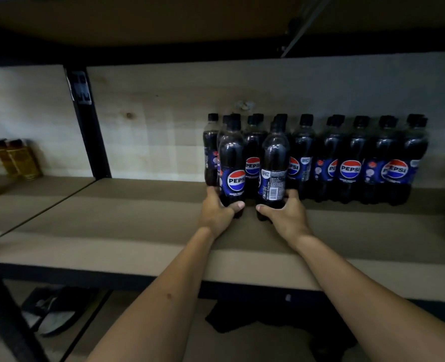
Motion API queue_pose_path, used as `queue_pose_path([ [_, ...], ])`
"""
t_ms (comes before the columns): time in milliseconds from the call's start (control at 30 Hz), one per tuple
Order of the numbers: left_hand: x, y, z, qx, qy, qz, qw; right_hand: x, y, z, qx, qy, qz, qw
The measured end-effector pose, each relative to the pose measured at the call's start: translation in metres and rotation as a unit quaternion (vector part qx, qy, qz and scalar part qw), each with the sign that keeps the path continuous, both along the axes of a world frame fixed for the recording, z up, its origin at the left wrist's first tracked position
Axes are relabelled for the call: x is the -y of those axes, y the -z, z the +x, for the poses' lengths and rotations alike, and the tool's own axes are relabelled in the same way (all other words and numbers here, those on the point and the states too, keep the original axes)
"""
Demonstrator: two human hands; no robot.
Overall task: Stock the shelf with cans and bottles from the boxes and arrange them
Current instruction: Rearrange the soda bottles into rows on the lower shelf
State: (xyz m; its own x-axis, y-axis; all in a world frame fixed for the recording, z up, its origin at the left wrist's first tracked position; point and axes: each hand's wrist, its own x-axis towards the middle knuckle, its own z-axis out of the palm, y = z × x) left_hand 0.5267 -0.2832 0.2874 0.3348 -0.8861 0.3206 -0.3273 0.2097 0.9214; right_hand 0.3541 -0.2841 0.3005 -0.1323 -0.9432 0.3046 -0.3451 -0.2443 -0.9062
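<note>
Pepsi bottles (pixel 346 160) in rows at shelf (pixel 138 231) back, rear ones half hidden, labels blurry. I see left hand (pixel 216 212) wrapped round base of front bottle (pixel 232 163), logo facing me; right hand (pixel 285 212) grips second bottle (pixel 275 165), barcode side out. Both upright on shelf.

Two hands (pixel 217 212) (pixel 285 214) around shelved Pepsi bottles (pixel 233 163) (pixel 275 168)

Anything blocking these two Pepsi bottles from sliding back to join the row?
Yes, both. Directly behind the left hand's bottle and the right hand's bottle, standing Pepsi bottles already fill the space to the back wall. The two can only close up against them.
</note>
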Motion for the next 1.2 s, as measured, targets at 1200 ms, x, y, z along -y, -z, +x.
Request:
queue_pose_path([
  [1200, 0.073, 0.001, -0.33, 0.083, 0.138, 0.032, 0.986, 0.023, 0.002, -0.247, -0.032, 0.306, 0.06, 0.95],
])
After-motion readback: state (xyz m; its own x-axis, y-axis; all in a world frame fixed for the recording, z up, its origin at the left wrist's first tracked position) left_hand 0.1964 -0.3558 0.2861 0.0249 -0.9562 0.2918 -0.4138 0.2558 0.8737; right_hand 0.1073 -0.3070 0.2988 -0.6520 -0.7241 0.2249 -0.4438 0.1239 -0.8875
